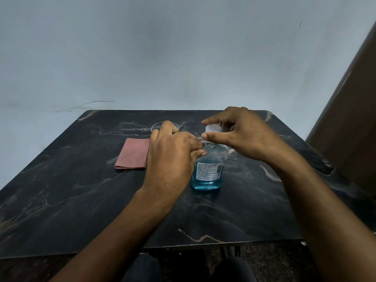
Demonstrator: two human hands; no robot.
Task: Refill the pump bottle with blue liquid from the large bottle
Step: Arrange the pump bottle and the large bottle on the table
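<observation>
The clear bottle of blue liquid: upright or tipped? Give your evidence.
Upright. The clear bottle of blue liquid stands base-down on the dark marble table, white cap on top.

hands (pixel 171 157) bare — no rings | forearms sleeveless | dark trousers (pixel 142 269)

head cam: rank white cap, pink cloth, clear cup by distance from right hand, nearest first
1. white cap: in the right hand, pinched above the blue bottle.
2. clear cup: far side of the table, partly behind the left hand.
3. pink cloth: farthest left.
</observation>
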